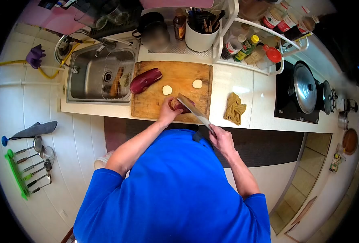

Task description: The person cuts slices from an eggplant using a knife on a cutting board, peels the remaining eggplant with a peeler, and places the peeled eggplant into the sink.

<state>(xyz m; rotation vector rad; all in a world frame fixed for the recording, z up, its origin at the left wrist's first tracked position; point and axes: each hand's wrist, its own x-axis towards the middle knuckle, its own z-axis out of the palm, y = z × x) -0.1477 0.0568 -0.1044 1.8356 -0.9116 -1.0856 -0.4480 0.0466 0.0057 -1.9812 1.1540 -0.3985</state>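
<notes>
On the wooden cutting board (147, 109), my left hand (167, 111) has its fingers wrapped round a purple-skinned sweet potato (175, 104) near the front edge. My right hand (221, 139) grips the handle of a kitchen knife (193, 108). Its blade slants up and left, lying over or against the held sweet potato; whether it has cut in, I cannot tell. A larger, longer sweet potato (146, 80) rests at the board's upper left. Two pale round pieces, one left (167, 90) and one right (197, 84), lie behind the knife.
Left of the board is a steel sink (88, 77). A crumpled brown cloth (235, 108) lies to the right, before a stove with a lidded pan (304, 87). Behind stand a white utensil holder (202, 38), a dark pot (153, 30) and a white rack (244, 67) with several bottles.
</notes>
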